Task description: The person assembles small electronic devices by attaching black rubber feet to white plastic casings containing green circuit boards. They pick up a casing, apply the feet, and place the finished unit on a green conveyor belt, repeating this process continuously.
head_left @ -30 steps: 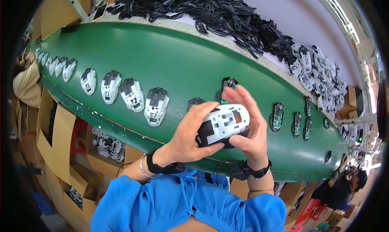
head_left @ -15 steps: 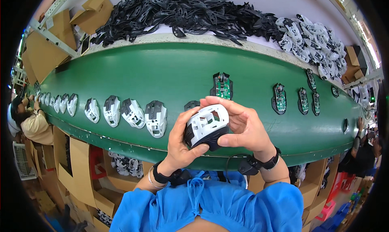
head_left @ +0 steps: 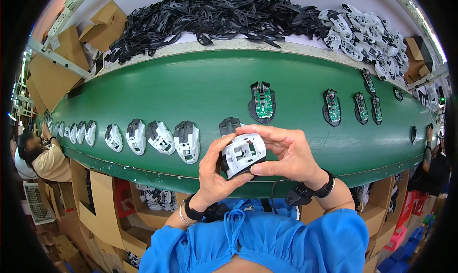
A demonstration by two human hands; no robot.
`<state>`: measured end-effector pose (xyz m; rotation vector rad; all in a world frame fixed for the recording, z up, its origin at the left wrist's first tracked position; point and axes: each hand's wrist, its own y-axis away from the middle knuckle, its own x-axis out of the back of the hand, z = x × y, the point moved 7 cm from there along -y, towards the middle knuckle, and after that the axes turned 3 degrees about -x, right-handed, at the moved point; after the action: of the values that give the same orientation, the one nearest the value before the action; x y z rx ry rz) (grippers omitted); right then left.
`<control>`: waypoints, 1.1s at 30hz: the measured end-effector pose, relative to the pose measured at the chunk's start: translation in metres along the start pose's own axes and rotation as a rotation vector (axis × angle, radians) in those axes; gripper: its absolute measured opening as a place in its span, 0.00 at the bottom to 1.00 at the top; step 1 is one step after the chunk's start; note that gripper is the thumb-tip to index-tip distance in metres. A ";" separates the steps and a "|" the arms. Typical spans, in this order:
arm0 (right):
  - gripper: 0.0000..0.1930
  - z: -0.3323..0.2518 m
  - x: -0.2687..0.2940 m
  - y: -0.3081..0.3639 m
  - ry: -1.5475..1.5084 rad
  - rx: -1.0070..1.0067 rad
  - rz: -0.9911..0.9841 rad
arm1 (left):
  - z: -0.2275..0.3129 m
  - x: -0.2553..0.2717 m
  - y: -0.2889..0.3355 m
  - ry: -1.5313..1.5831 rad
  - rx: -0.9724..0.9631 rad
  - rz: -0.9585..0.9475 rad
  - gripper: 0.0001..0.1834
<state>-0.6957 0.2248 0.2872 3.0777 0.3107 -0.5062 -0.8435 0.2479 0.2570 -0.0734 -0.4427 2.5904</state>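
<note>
Between my two hands, above the near side of a green conveyor belt [head_left: 305, 144], sits a computer mouse [head_left: 244, 154] with a white shell and black parts. My left hand [head_left: 213, 167] wraps its left side, thumb low on the near edge. My right hand [head_left: 292, 154] is closed on the other side, fingers over the far end and thumb at the near right corner. The fingers partly cover the mouse. Just beyond them lies a black-and-white mouse shell [head_left: 230, 125], partly hidden. A black mouse base with a green circuit board [head_left: 263, 103] rests farther back.
Several black-and-white mouse shells [head_left: 187, 142] line the belt to the left. More bases with circuit boards [head_left: 332, 108] lie right. Behind the belt are heaps of black parts [head_left: 229, 15] and white shells [head_left: 365, 39]. Cardboard boxes [head_left: 102, 192] stand below; other people [head_left: 47, 158] work at both ends.
The mouse has tilted in my hands: less of its black lower side shows, and the white shell faces me more. Both hands keep hold. The whole view has shifted slightly.
</note>
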 end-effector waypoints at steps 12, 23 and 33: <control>0.35 -0.001 0.020 -0.023 0.731 -0.281 -0.100 | -0.017 -0.009 -0.021 -0.125 0.376 -0.465 0.46; 0.28 0.029 0.044 -0.014 0.491 -0.466 -0.051 | -0.032 -0.026 -0.019 0.251 0.666 -0.631 0.41; 0.25 -0.059 0.231 0.179 0.805 -0.067 1.280 | -0.030 0.010 -0.014 -0.155 0.246 -0.289 0.38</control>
<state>-0.4271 0.0966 0.2656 2.4687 -1.4625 0.7317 -0.8412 0.2735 0.2332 0.2591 -0.1698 2.3512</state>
